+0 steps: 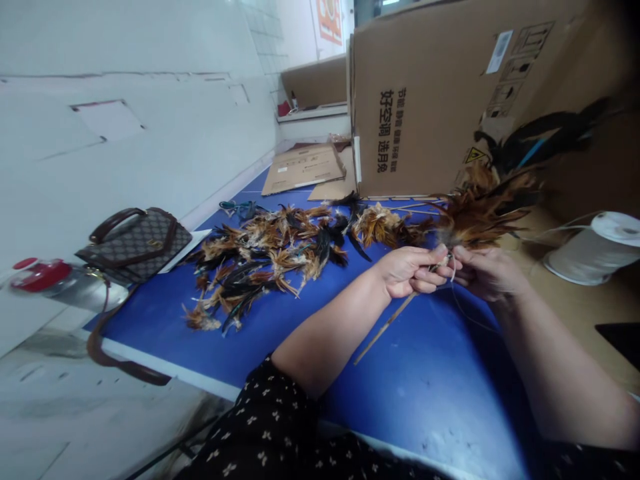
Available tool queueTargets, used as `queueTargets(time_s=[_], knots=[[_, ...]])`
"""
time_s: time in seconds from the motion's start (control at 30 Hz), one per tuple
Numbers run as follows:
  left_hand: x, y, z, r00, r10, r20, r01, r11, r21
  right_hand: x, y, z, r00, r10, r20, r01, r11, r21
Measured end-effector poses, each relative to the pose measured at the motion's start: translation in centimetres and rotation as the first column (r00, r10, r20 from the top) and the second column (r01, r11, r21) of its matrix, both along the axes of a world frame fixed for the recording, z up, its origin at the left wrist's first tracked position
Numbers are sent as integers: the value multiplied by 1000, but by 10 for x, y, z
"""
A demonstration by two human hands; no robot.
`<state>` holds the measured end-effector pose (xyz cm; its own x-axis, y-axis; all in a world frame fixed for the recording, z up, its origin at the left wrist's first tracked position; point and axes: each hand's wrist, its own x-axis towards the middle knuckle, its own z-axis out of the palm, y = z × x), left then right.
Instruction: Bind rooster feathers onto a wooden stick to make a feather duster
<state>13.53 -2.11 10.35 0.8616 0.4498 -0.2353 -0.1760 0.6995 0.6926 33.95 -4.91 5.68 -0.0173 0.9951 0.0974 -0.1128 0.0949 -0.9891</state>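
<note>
My left hand (pixel 411 272) is closed around a thin stick (pixel 383 331) whose bare end slants down to the left. Brown and black feathers (pixel 483 210) fan out from the stick's other end, above both hands. My right hand (pixel 493 272) is closed against the feathers' base, its thumb and fingers pinching a pale thread (pixel 453 270). A loop of that thread hangs below the fingers. Loose bunches of feathers (pixel 280 243) lie spread over the blue table (pixel 310 347) to the left of my hands.
A spool of white thread (pixel 593 250) stands on cardboard at the right. Behind is a large cardboard box (pixel 430 100), with flat cardboard (pixel 303 168) beside it. A handbag (pixel 137 243) and a red-capped bottle (pixel 65 283) are at the far left, near the wall.
</note>
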Motion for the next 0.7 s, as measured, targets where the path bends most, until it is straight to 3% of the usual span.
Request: queueTargets(time_s=[0.1,0.23,0.53,0.7], knots=[[3,-5,-1,997,77,14,-77,997,10,-2,0,5,994,107,-25,-108,992,-67],[6,-9,-5,978,193,85,-195,981,22,-12,4,5,995,50,-80,-55,997,-57],[11,-10,-7,908,418,33,-419,902,105,-38,7,0,970,-204,-132,213,976,53],[12,-8,-11,869,494,-7,-490,863,122,-52,4,-1,954,-274,-119,283,957,64]])
